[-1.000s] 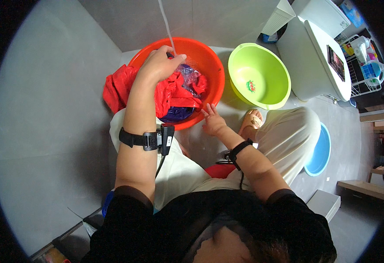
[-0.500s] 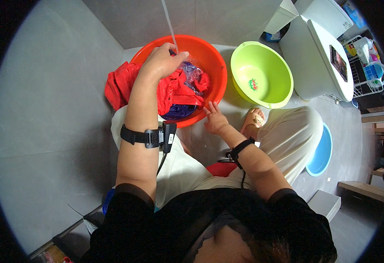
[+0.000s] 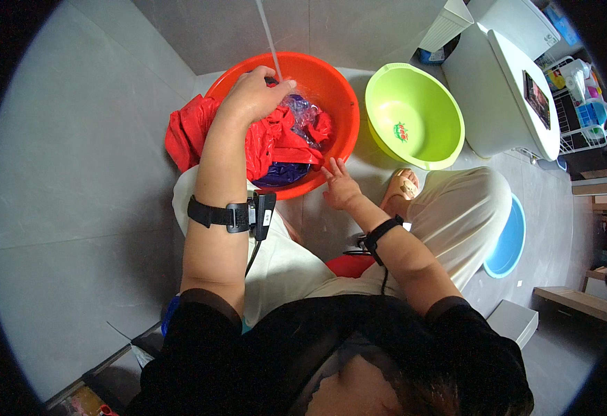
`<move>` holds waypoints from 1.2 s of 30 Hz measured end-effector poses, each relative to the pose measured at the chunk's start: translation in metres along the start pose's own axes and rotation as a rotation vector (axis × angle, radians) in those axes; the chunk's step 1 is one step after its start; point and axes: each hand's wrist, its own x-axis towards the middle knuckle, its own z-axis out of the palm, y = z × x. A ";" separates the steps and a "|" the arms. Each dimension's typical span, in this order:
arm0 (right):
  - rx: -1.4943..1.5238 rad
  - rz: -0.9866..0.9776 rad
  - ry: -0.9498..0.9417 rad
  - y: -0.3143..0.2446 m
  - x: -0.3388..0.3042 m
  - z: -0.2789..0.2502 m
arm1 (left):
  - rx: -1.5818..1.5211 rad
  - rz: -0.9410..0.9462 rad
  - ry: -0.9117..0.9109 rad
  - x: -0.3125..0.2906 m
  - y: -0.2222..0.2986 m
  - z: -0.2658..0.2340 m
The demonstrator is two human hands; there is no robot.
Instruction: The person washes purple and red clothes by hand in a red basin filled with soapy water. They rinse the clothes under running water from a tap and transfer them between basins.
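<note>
A red-orange basin [image 3: 348, 128] holds wet red cloth [image 3: 265, 149] and dark blue-purple cloth [image 3: 282, 173]. Part of the red cloth hangs over the basin's left rim. From above, a thin stream of water [image 3: 267, 36] runs down into the basin beside my left hand [image 3: 253, 96]. That hand is over the cloth, thumb and fingers apart, with nothing visibly held; its fingertips are partly hidden. My right hand [image 3: 341, 188] has its fingers spread, their tips at the basin's near right rim.
A light green basin [image 3: 421, 142] stands right of the red-orange one. Farther right are a white lidded bin-like box [image 3: 490, 90] and a wire rack [image 3: 584, 139] with bottles. A blue basin [image 3: 511, 243] sits beyond my right knee. Grey tiled wall [image 3: 88, 139] rises at left.
Almost nothing differs. My left hand and forearm have shifted very slightly left, and the water keeps running.
</note>
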 end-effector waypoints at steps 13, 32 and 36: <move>0.040 -0.004 0.054 0.001 0.008 0.015 | -0.021 0.041 -0.027 -0.002 0.004 -0.001; 0.155 0.083 -0.084 -0.025 -0.013 -0.027 | 0.122 -0.077 -0.135 0.003 0.032 0.011; 0.175 0.066 -0.094 -0.023 -0.009 -0.024 | 0.165 -0.136 -0.167 0.013 0.035 0.017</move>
